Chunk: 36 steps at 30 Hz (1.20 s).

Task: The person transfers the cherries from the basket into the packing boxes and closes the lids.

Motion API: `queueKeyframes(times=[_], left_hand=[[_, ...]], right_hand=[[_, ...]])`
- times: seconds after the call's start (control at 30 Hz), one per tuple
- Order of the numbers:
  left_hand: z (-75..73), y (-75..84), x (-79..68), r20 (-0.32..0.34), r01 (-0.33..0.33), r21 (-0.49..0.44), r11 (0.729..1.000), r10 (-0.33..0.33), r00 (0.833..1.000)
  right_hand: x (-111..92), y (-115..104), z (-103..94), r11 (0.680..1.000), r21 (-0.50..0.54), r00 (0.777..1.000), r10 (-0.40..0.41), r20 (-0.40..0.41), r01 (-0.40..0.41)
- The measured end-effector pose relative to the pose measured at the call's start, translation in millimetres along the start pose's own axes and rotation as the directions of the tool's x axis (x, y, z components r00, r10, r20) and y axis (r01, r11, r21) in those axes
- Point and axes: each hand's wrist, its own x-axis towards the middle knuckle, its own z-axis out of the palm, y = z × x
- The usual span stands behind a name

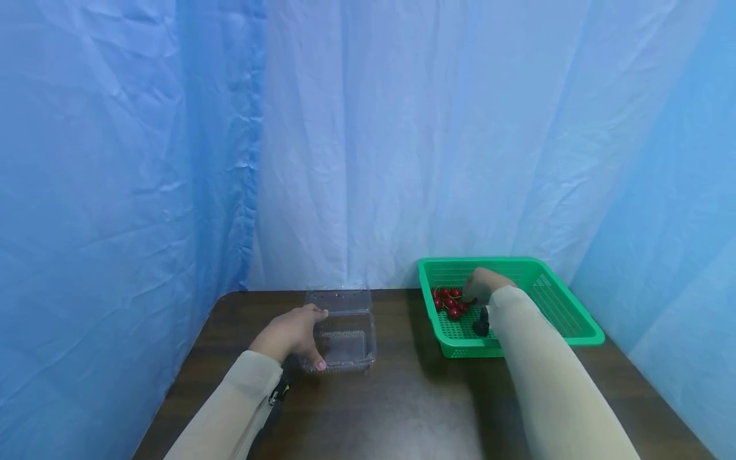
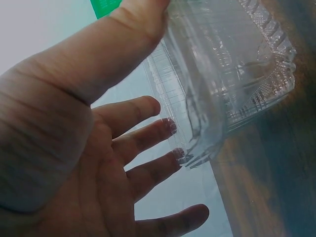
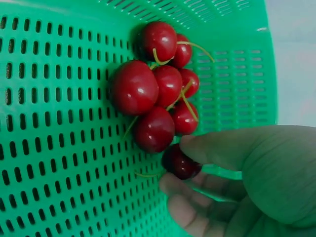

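In the head view, a clear box point(image 1: 347, 365) sits on the brown worktop point(image 1: 397, 409), its lid point(image 1: 339, 299) folded back at 12 o'clock. The person's left hand point(image 1: 292, 333) spans the box's 9 o'clock side, thumb and forefinger well apart. At 3 o'clock from the box stands a green basket point(image 1: 466, 349) with red cherries point(image 1: 453, 313) gathered at its 9 o'clock side. The right hand point(image 1: 482, 284) reaches in just beside them. Pale sleeves point(image 1: 535, 358) cover both arms, and a blue curtain point(image 1: 397, 140) hangs behind.

In the left wrist view, the box lies toward 2 o'clock; the thumb touches it, the hand wide with fingers spread.

In the right wrist view, thumb and fingers pinch one dark cherry point(image 3: 181, 163) inside the basket. Seven others cluster from it toward 11 o'clock, several with green stems.
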Motion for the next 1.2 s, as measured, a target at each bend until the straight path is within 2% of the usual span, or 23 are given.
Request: queueKeyframes(times=[0.37,0.5,0.67,0.8,0.97,1.2], left_hand=[[0.3,-0.4,0.6,-0.003,0.01,0.007,1.0,-0.01,1.0],[-0.4,-0.2,0.8,-0.001,0.007,0.012,1.0,-0.007,1.0],[0.0,1.4,-0.3,0.001,0.013,0.0,1.0,-0.013,1.0],[2.1,2.0,-2.5,-0.002,0.029,-0.022,0.999,-0.029,1.0],[1.8,1.4,-2.1,-0.01,0.021,-0.024,0.999,-0.021,1.0],[0.8,-4.0,1.5,-0.007,-0.005,-0.012,1.0,0.005,1.0]], right_hand=[[0,-2,-10.4,0.999,-0.001,0.998,-0.034,-0.044,0.034],[-1,-7,-19.4,0.995,0.035,0.995,-0.086,-0.054,0.088],[-16,-21,-26.3,0.987,0.015,0.979,-0.16,-0.126,0.163],[-28,-40,-25.3,0.981,-0.026,0.967,-0.195,-0.166,0.193],[-38,-75,-20.0,0.968,-0.055,0.942,-0.252,-0.223,0.246],[-50,-132,1.9,0.95,-0.062,0.917,-0.31,-0.249,0.305]])
